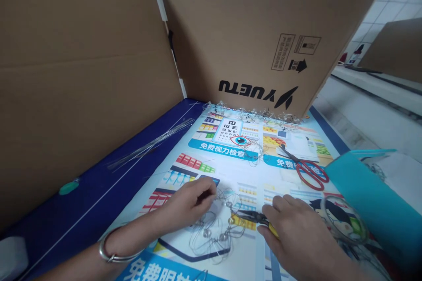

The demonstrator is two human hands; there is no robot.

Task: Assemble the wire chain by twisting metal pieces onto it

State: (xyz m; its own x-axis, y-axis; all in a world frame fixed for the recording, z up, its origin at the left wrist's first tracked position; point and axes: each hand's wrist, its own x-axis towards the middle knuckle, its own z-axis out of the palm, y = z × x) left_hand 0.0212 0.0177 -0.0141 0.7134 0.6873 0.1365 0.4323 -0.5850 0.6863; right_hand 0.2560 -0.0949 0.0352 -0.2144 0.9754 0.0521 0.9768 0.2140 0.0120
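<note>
My left hand (pixel 194 202) has its fingers curled closed at the upper left edge of a tangle of thin silvery wire with clear beads (pixel 223 237). A strand of this wire meets the fingertips; the exact grip is hidden. My right hand (pixel 292 226) is closed around needle-nose pliers (pixel 253 216) with yellow handles. The plier tips point left and lie at the right side of the beaded wire, by one of its beads. Whether the jaws touch the wire I cannot tell.
Red-handled scissors (pixel 311 173) lie beyond my right hand. A wire coil (pixel 344 221) and a turquoise box (pixel 372 193) stand at right. Straight wires (pixel 154 142) lie at left. Beaded wire pieces (pixel 253 116) line the cardboard wall (pixel 231 30); another wire piece (pixel 255 153) lies mid-sheet.
</note>
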